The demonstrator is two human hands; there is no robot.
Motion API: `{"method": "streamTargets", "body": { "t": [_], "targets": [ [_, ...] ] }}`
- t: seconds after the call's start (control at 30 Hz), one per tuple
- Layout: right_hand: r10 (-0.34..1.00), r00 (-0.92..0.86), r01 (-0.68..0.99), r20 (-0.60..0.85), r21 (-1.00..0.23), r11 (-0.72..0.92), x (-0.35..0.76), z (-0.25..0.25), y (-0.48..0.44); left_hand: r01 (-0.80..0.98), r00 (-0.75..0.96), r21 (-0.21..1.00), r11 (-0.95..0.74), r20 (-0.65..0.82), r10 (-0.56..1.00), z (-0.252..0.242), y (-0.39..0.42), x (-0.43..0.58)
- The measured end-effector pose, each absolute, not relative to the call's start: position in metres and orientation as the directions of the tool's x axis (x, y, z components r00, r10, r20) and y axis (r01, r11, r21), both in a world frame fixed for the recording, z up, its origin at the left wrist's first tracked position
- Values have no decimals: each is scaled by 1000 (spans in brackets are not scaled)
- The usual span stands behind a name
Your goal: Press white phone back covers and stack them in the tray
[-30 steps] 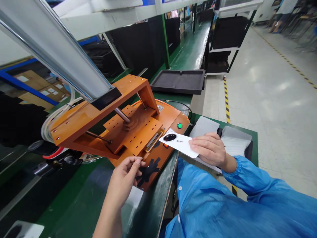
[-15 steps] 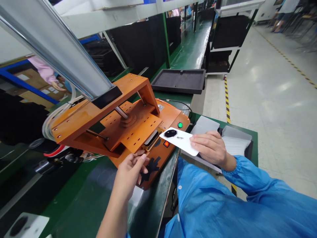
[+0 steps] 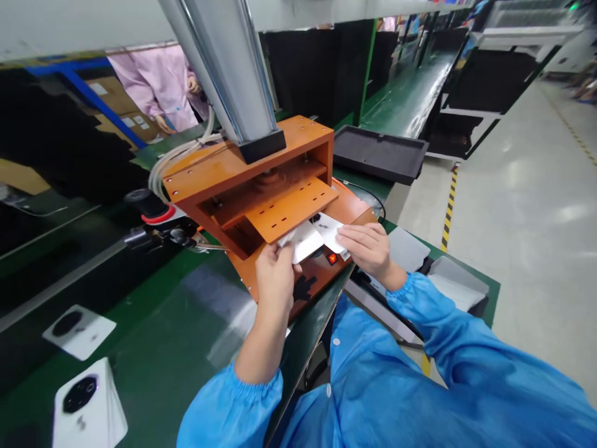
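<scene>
An orange press [image 3: 298, 134] with a large metal cylinder [image 3: 228, 68] stands on the green bench. At its front opening, my left hand [image 3: 274, 274] pinches the near left edge of a white phone back cover [image 3: 304, 241], which lies partly under the press plate [image 3: 291, 211]. My right hand [image 3: 368, 249] grips the right end of a second white phone back cover [image 3: 330, 232], its dark camera end reaching beneath the plate's edge. The two covers are side by side, and I cannot tell if they touch. An orange-lit button [image 3: 331, 258] sits just below them.
Stacked phone back covers [image 3: 86, 407] and a single cover [image 3: 79, 330] lie at the left of the bench. Stacks of pale sheets [image 3: 454, 280] stand at my right. A black tray [image 3: 380, 152] is behind the press. A co-worker in a pink sleeve [image 3: 135, 81] is across the bench.
My right hand has brought its cover to the press opening. My left hand, earlier at the opening's edge, now has a white cover partly out from under the plate. The view has shifted left.
</scene>
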State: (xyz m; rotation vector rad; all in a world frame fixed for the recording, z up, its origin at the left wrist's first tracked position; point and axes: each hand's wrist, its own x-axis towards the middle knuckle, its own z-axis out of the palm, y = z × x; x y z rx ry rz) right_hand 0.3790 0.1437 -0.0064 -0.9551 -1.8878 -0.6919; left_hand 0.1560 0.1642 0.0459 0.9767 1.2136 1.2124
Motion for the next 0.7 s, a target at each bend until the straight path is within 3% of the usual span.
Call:
{"method": "streamTargets", "body": {
  "t": [0.1,0.3,0.43,0.7],
  "targets": [
    [317,-358,789,879,103,606,365,0,173,-53,23,984,172,-171,985,37,111,124],
    [377,-459,726,804,95,681,349,24,190,340,-21,907,250,-258,966,16,13,69],
    [403,-462,717,790,65,694,346,21,189,370,136,910,185,-250,959,1,-12,62],
    [405,-558,693,724,139,707,338,10,210,394,355,919,-21,-131,925,-20,-11,59]
  ]
}}
